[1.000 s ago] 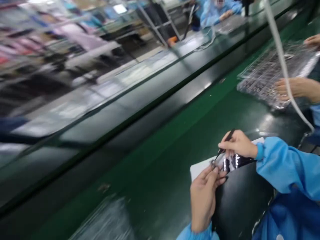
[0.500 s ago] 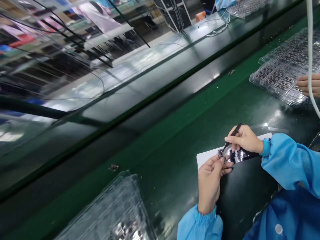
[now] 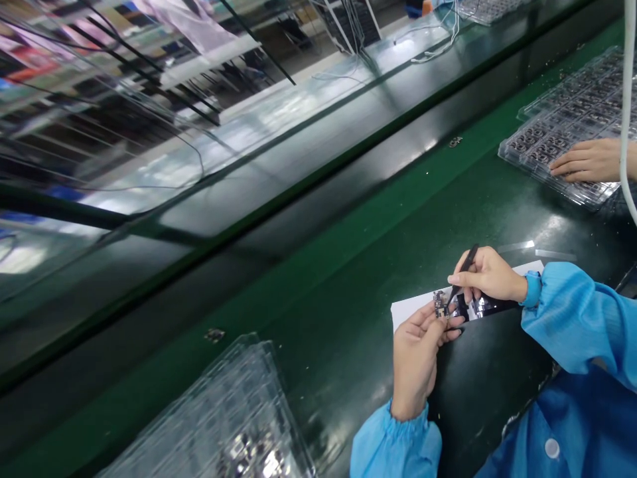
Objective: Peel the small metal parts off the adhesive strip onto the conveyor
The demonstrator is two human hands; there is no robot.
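Since half a second ago, only the small board [image 3: 438,305] has risen a little, pinched in the left hand [image 3: 415,358] fingertips. Right hand [image 3: 490,275] grips black tweezers [image 3: 460,275], tip apparently touching it, above the white sheet [image 3: 411,312]. Better keep the board steady and press lightly.

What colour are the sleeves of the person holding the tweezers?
Light blue sleeves, with gathered cuffs at the wrists, seen in the head view. The right hand holds the black tweezers.
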